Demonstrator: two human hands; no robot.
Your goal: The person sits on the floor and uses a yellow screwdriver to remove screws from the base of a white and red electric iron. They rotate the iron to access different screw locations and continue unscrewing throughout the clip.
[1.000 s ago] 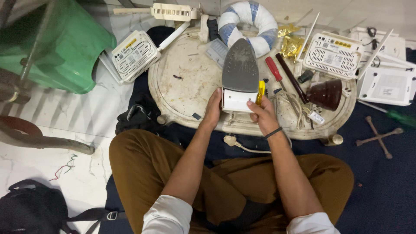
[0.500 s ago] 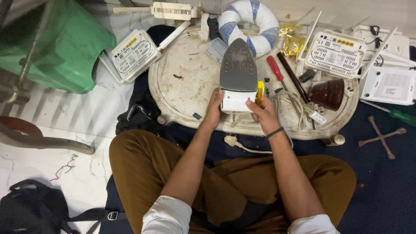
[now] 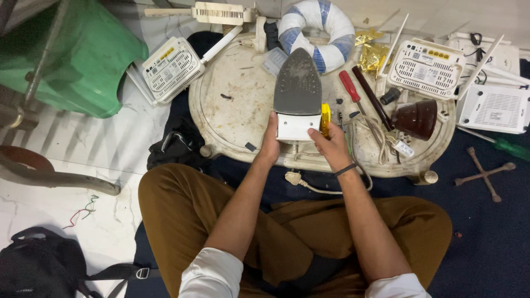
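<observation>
A clothes iron (image 3: 298, 88) lies soleplate up on a round, dirty white tray table (image 3: 232, 110) in front of my crossed legs. My left hand (image 3: 270, 144) grips the iron's white rear end from the left side. On the right side, my right hand (image 3: 330, 148) rests against that rear end and holds a yellow-handled tool (image 3: 326, 118) beside it. The iron's cord and plug (image 3: 295, 178) hang off the table's near edge.
On the table lie a red-handled screwdriver (image 3: 350, 87), a dark rod (image 3: 372, 99), a brown cup (image 3: 417, 118) and a blue-white ring (image 3: 317, 25). White routers (image 3: 171, 69) (image 3: 425, 66) (image 3: 494, 107) lie around. Green stool (image 3: 66, 55) at left, black bag (image 3: 38, 270) at bottom left.
The iron has shifted slightly to the left and my hands have adjusted their hold on its rear end. The view is otherwise steady.
</observation>
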